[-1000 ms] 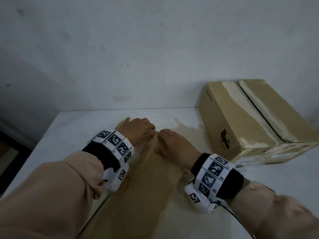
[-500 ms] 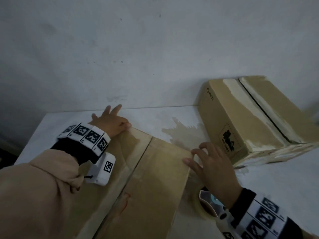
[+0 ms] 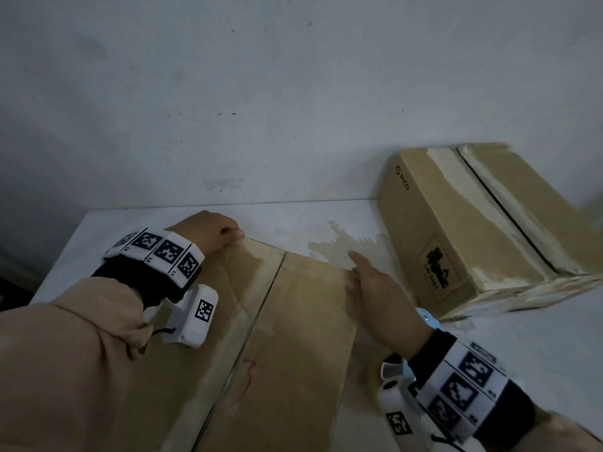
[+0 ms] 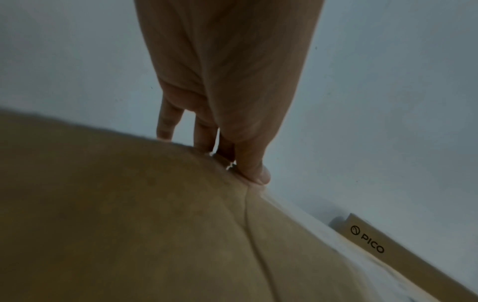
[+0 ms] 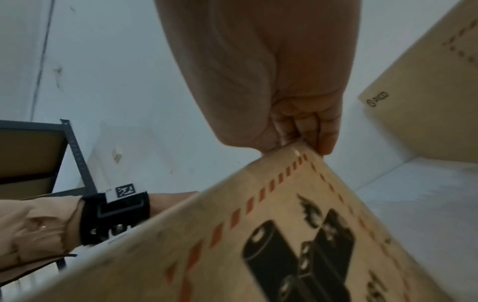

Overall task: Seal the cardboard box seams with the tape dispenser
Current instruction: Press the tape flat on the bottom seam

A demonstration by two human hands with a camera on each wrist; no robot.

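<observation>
Fingers (image 4: pixel 165 126) of my left hand (image 3: pixel 208 231) hang over the far left edge of the cardboard box (image 3: pixel 293 337), tips curled down past the rim as the left wrist view shows them, so I read it as gripping that edge. A second ago both hands were pressed together on the centre seam (image 3: pixel 261 308); they have since spread to opposite sides (which I take as repositioning the box, not smoothing it). The seam runs bare between the two flaps, and I see no fresh strip over it, so sealing looks not yet started on this face.

Further right, my right hand (image 3: pixel 375 295) pinches the box's right edge, thumb and fingers closed on the cardboard in the right wrist view. Just beneath that wrist lies the tape dispenser (image 3: pixel 396 370), pale blue, on the table (image 3: pixel 538 337), mostly hidden by the forearm and held by nobody. Beyond it, well apart, a second carton (image 3: pixel 473 230) marked PICO rests against the wall (image 3: pixel 293 93), its own seam open.
</observation>
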